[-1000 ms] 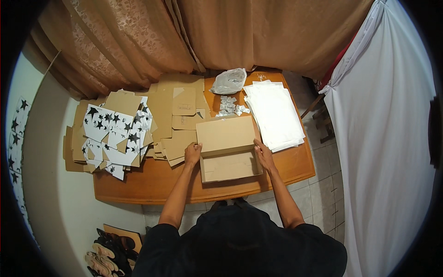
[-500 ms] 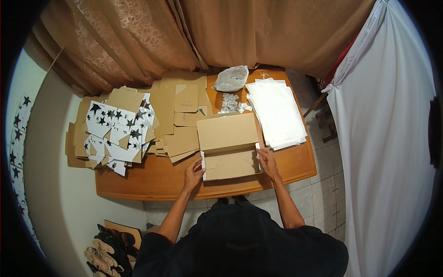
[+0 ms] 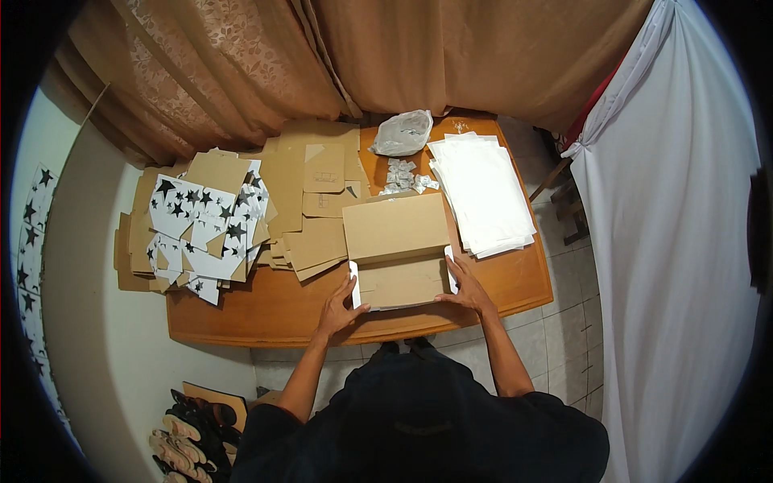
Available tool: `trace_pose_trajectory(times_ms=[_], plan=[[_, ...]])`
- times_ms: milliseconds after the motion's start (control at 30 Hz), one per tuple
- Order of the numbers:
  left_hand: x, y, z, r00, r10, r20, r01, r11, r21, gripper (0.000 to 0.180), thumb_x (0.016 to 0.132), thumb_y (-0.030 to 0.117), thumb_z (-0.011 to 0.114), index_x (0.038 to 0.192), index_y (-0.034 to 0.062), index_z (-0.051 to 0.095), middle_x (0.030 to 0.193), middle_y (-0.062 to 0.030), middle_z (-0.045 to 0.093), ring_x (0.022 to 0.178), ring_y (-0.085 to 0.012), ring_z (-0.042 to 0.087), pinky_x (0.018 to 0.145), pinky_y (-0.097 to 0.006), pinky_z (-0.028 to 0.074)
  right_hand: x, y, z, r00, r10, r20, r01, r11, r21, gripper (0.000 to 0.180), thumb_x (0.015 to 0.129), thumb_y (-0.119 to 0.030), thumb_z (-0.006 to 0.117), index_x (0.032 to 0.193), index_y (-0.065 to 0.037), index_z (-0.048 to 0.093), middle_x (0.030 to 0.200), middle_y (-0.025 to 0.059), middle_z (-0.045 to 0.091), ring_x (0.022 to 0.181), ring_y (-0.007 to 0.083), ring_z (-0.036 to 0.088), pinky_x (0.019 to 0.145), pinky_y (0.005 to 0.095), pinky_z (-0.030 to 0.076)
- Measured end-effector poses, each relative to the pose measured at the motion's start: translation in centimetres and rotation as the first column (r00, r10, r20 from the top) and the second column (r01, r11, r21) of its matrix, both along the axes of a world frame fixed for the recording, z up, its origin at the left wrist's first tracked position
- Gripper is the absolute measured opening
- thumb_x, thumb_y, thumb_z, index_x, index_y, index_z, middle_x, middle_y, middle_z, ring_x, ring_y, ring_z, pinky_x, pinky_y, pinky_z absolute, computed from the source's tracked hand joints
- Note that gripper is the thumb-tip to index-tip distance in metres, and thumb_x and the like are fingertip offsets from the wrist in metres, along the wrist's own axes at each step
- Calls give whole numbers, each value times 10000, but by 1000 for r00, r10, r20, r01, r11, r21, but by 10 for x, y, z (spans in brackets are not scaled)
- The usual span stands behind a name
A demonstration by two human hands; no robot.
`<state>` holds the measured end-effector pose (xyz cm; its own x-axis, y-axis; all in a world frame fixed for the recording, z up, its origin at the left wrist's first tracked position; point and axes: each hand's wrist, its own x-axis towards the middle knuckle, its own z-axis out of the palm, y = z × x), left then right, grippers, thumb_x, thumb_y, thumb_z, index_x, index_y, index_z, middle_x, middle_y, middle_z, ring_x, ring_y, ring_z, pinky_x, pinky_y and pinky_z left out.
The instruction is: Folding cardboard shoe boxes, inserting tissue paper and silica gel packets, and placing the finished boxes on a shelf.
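A brown cardboard box (image 3: 403,282) with white outer sides lies at the table's near edge, its lid flap (image 3: 394,229) standing up and leaning toward the back. My left hand (image 3: 341,307) holds the left near corner, fingers along the white side and thumb on the front edge. At the opposite corner, my right hand (image 3: 467,288) grips in the same way, with its thumb over the front edge. The inside of the box shows bare cardboard. Fingertips on the outer sides are partly hidden.
Flat cardboard pieces (image 3: 318,241) and star-printed white pieces (image 3: 173,209) are piled at left. White sheets (image 3: 483,193) are stacked at right. Small silvery packets (image 3: 400,175) and a plastic bag (image 3: 403,134) sit behind the box. Shoes (image 3: 189,439) are on the floor at lower left.
Both thumbs have moved inward onto the box's front edge, and my hands now wrap its near corners. The front edge sits slightly farther back, and less of the inner bottom shows.
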<state>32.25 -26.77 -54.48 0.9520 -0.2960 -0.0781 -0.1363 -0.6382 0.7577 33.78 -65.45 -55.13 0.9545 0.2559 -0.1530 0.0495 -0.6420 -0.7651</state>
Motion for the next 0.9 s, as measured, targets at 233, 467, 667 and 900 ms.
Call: trace_pose_trajectory(times_ms=[233, 467, 667, 900], plan=[[-8, -5, -31, 994, 102, 50, -100, 993, -56, 766, 877, 336, 768, 1509, 50, 443, 1581, -212, 379, 1437, -364, 415, 1143, -409, 367, -5, 13, -13, 991, -49, 128, 63, 993, -103, 992, 833, -502, 775, 1585, -87, 279, 1591, 244, 288, 1434, 434, 353, 1137, 469, 391], [-14, -7, -33, 981, -26, 194, -63, 898, 436, 696, 983, 418, 587, 1570, 125, 354, 1617, -162, 336, 1500, -373, 286, 1155, -637, 239, -8, 19, -7, 993, -70, 98, 86, 981, -174, 944, 885, -510, 714, 1593, -93, 249, 1586, 251, 289, 1431, 447, 347, 1140, 478, 379], [-11, -13, -15, 990, -17, 142, -52, 881, 470, 665, 998, 397, 564, 1564, 117, 354, 1611, -182, 323, 1483, -405, 285, 1162, -631, 227, -9, 17, -10, 993, -61, 99, 70, 993, -91, 923, 899, -497, 705, 1594, -94, 252, 1602, 263, 265, 1449, 444, 330, 1153, 464, 361], [26, -32, 30, 971, 111, 212, -108, 994, -24, 500, 999, 335, 607, 1394, 34, 549, 1416, -240, 491, 1330, -409, 447, 1116, -483, 362, -14, 14, 27, 948, -311, 62, 295, 937, 189, 858, 951, -471, 655, 1573, -20, 275, 1551, 285, 364, 1385, 423, 430, 1125, 474, 391]])
